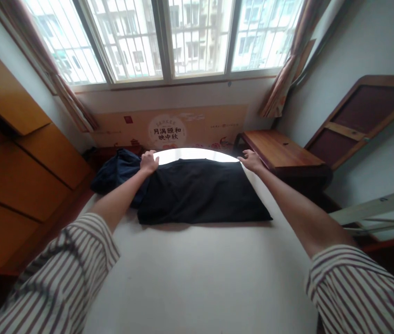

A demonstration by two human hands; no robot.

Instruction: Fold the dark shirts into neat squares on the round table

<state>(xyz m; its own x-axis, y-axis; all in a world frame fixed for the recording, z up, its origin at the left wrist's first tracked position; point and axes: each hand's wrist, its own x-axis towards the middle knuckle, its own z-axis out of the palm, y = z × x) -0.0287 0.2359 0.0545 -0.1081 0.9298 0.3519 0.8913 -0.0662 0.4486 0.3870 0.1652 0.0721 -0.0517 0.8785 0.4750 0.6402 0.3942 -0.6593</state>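
A black folded garment (204,192) lies as a flat, wide rectangle on a pale bed-like surface (204,278). Over its far left corner is my left hand (149,162), thumb and fingers a little apart. My right hand (251,160) hovers at the far right corner, its thumb tip close to the cloth edge and the fingers spread from it. Whether either hand touches the fabric I cannot tell. A crumpled dark blue cloth (118,171) sits left of the garment, partly behind my left forearm.
A wooden side table (283,146) stands at the far right, beside a leaning wood-framed panel (364,116). Orange-brown cabinets (9,176) line the left. Behind the surface are a printed banner (197,123), a barred window (200,41) and a tied curtain (280,88).
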